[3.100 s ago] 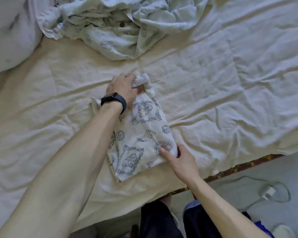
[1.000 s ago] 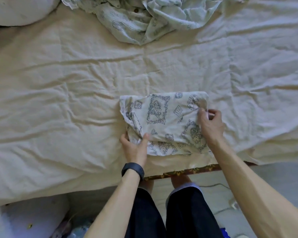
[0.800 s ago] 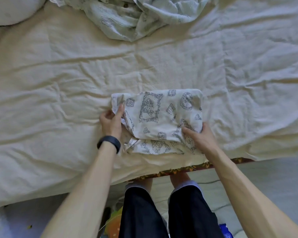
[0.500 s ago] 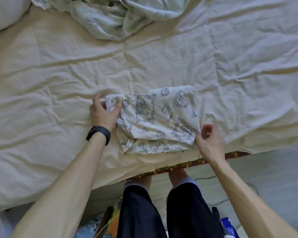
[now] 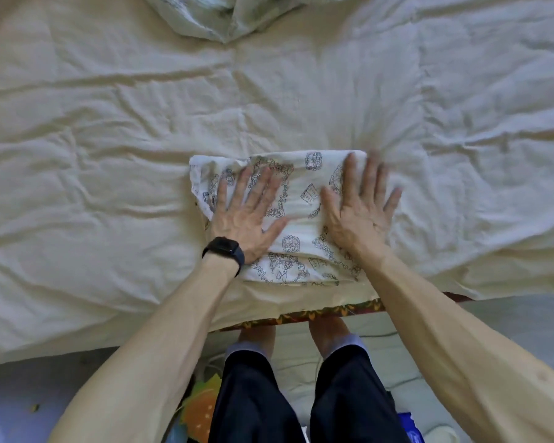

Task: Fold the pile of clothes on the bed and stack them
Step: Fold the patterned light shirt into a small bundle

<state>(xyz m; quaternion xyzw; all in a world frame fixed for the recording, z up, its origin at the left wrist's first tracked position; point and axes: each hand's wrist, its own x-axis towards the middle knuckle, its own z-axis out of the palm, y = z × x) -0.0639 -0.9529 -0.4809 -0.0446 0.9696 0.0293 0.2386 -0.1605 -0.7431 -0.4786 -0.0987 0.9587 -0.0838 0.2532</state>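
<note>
Wrinkled cream bed sheet, with the unfolded pile at its far side. The folded printed garment lies by the near edge as a compact rectangle. Left hand and right hand press flat on it, fingers straight and spread, grasping nothing; the right fingertips are blurred, perhaps mid-stroke. Smoothing works best from centre outward under even pressure, without dragging the layers askew.
</note>
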